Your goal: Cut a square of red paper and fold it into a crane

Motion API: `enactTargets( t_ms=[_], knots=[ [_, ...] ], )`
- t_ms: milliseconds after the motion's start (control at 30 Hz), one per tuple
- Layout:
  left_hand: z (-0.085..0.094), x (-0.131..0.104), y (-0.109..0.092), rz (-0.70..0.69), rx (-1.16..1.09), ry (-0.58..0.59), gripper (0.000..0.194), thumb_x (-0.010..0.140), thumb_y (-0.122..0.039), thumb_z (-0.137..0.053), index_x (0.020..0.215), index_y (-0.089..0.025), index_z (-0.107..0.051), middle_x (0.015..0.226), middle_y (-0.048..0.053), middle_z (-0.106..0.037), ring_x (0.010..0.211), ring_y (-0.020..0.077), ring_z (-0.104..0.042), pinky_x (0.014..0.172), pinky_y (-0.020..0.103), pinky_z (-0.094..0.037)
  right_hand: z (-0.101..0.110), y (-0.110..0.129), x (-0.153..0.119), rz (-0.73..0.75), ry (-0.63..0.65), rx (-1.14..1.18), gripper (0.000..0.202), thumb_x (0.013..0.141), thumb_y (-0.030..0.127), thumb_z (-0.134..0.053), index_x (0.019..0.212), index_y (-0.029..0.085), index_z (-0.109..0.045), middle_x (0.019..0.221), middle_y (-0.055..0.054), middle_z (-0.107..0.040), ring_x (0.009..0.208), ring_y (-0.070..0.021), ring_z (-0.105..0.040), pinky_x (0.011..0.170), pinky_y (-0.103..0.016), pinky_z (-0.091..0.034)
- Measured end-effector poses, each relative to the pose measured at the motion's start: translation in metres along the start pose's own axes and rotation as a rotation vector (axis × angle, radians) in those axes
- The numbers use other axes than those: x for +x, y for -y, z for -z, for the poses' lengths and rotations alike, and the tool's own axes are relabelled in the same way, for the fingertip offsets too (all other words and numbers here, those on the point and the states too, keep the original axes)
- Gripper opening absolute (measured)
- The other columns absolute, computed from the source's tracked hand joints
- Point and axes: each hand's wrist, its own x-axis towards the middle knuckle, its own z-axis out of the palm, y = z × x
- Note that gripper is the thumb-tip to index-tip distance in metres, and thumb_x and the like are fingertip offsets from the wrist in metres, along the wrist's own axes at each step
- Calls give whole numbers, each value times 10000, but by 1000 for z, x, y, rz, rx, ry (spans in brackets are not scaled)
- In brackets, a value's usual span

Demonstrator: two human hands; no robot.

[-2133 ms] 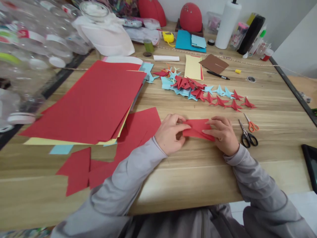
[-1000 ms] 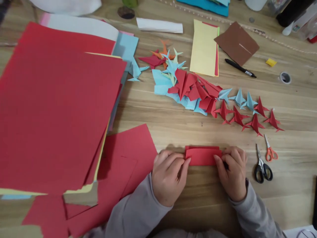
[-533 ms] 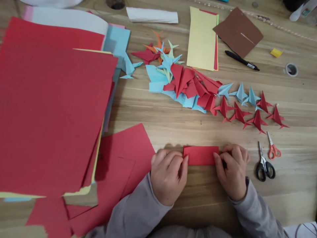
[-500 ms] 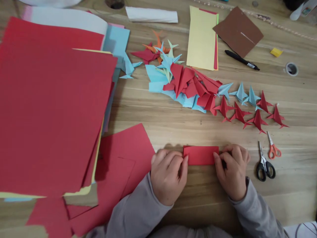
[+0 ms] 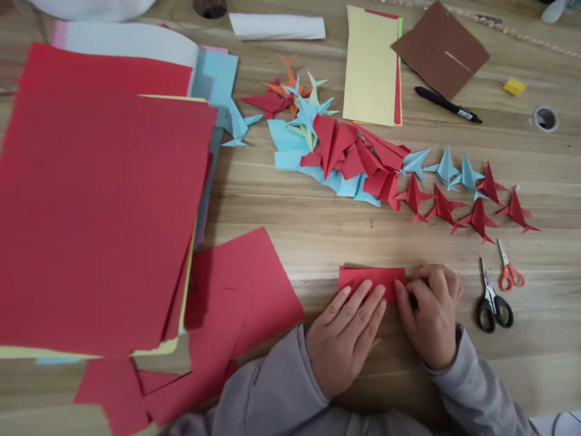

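A folded red paper [image 5: 377, 275] lies on the wooden table in front of me. My left hand [image 5: 347, 330] rests on it with fingers stretched out flat across its lower left part. At its right end, the thumb and bent fingers of my right hand [image 5: 431, 315] pinch the paper's edge. Right of that hand lie black-handled scissors [image 5: 494, 306] and smaller orange-handled scissors [image 5: 509, 272]. Large red sheets [image 5: 254, 284] lie to the left of my left hand, partly under my sleeve.
A tall stack of red sheets [image 5: 104, 212] fills the left side. Folded paper figures [image 5: 442, 206] in red and blue stand in rows beyond my hands, beside a pile of red folded pieces [image 5: 340, 148]. Farther back are yellow paper [image 5: 370, 66], brown paper [image 5: 440, 51], and a pen [image 5: 447, 105].
My left hand has moved right, from pinching the paper's left end to lying flat on it. My right hand keeps its pinch at the right end. The view has shifted slightly.
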Motion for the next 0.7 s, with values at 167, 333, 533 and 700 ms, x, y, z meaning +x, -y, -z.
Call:
enactTargets(
  t_ms=[167,333,533,700],
  knots=[
    [-8,-7,-4,87,83,112,586,817,-497,-500,1244,-98,-522,1390,110,-454,1358,268,-288,1140,401,-177,0,-1,0,15,-12,19,195,775,238,-626,610,187,-535,812,-53,-539,873,-223,-451,839,-440,-362],
    [-6,-8,-2,80,96,138,616,822,-511,-472,1271,-89,-494,1430,111,-395,1393,257,-201,1156,398,-126,0,-2,-1,13,-23,34,195,776,237,-622,610,189,-532,809,-50,-537,866,-218,-458,848,-443,-364],
    [-5,-5,-3,114,73,157,627,826,-501,-464,1285,-75,-480,1432,120,-391,1385,283,-217,1143,405,-166,-1,-2,-1,18,-36,31,188,767,232,-627,613,193,-525,805,-48,-539,861,-218,-460,847,-446,-367],
    [-5,-5,-1,88,69,171,656,823,-514,-459,1305,-69,-454,1451,135,-354,1380,315,-218,1123,427,-191,-1,-2,-1,13,-32,20,195,771,239,-622,608,195,-525,802,-47,-536,858,-217,-462,848,-447,-369]
  ],
)
